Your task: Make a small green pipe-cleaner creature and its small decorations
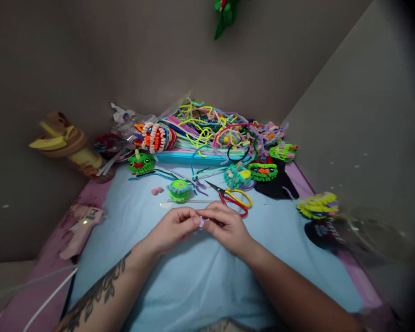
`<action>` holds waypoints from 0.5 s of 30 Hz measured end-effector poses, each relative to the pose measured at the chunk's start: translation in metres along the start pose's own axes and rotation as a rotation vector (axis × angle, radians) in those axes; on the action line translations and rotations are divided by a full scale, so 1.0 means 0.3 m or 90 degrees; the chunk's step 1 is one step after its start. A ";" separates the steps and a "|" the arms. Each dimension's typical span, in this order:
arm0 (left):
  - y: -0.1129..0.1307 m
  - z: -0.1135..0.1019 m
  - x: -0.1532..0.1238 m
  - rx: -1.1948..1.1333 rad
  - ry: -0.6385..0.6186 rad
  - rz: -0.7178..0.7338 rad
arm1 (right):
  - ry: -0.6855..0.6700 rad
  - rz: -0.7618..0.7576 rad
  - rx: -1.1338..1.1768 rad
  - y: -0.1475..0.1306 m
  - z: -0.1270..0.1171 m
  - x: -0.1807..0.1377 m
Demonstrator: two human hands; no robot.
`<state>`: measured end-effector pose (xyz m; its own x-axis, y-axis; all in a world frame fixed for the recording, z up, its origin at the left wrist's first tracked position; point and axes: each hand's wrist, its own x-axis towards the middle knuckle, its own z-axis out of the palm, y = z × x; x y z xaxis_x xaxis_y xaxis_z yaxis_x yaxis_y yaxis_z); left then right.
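Observation:
Both hands meet over the middle of the light blue cloth. My left hand (pixel 180 225) pinches a small lilac piece (pixel 202 222), perhaps of pipe cleaner, between thumb and forefinger. From the other side, the closed fingers of my right hand (pixel 226 226) hold the same piece; most of it is hidden. Just beyond my right hand lie scissors (pixel 242 198) with one red and one yellow handle loop, blades apart. A green pipe-cleaner figure with a blue band (pixel 180 190) sits past my left hand, beside two small pink balls (pixel 157 190).
A blue box (pixel 193 159) heaped with loose pipe cleaners (pixel 207 124) stands at the back, with several finished figures around it. On the left edge lies a pink glue gun (pixel 83 233) with a lit green light. A clear cup (pixel 373 235) lies at the right.

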<state>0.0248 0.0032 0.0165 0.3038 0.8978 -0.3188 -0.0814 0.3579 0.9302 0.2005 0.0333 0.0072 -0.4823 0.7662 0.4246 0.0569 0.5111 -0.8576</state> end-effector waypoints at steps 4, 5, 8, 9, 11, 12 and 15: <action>0.000 -0.015 -0.004 0.011 -0.037 -0.018 | -0.030 0.026 0.036 -0.008 -0.004 0.007; -0.002 -0.015 -0.003 0.001 -0.042 -0.018 | -0.030 0.033 0.030 -0.010 -0.004 0.007; -0.012 -0.009 0.003 -0.046 -0.041 -0.023 | -0.024 0.045 0.002 -0.011 0.001 0.003; -0.016 -0.006 0.006 -0.066 -0.036 -0.030 | -0.021 0.044 -0.010 -0.009 0.004 0.001; -0.020 -0.001 0.010 -0.099 -0.020 -0.039 | -0.014 0.029 -0.041 -0.003 0.009 -0.004; -0.021 0.001 0.012 -0.107 -0.011 -0.041 | -0.009 0.016 -0.057 0.000 0.011 -0.005; -0.016 0.005 0.013 -0.102 0.021 -0.040 | 0.006 -0.028 -0.097 0.007 0.012 -0.005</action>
<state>0.0279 0.0046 0.0111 0.2815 0.8795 -0.3838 -0.2148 0.4476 0.8681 0.1982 0.0317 0.0037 -0.4790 0.7451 0.4641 0.1682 0.5968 -0.7845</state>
